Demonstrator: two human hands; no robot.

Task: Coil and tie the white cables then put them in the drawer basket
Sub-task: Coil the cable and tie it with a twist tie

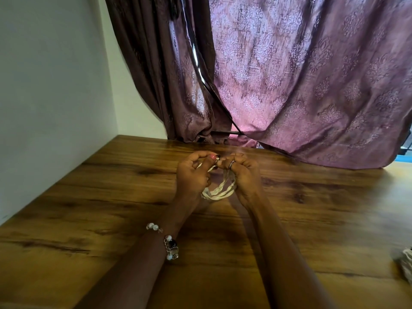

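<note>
We hold a coil (219, 192) of white cable above the table (111, 197), between both hands, over the middle of its far half. Our left hand (192, 172) has its fingers curled round the coil's left side, thumb and fingertips pinching near the top. Our right hand (242, 172), a ring (232, 163) on one finger, curls round the coil's right side in the same way. The two hands meet at the coil's top; what they pinch there is too small to tell. A beaded bracelet (170, 244) hangs on our left wrist. Beyond the table hangs a purple curtain (312, 74). Something white (406, 264) shows at the table's right edge, blurred.
</note>
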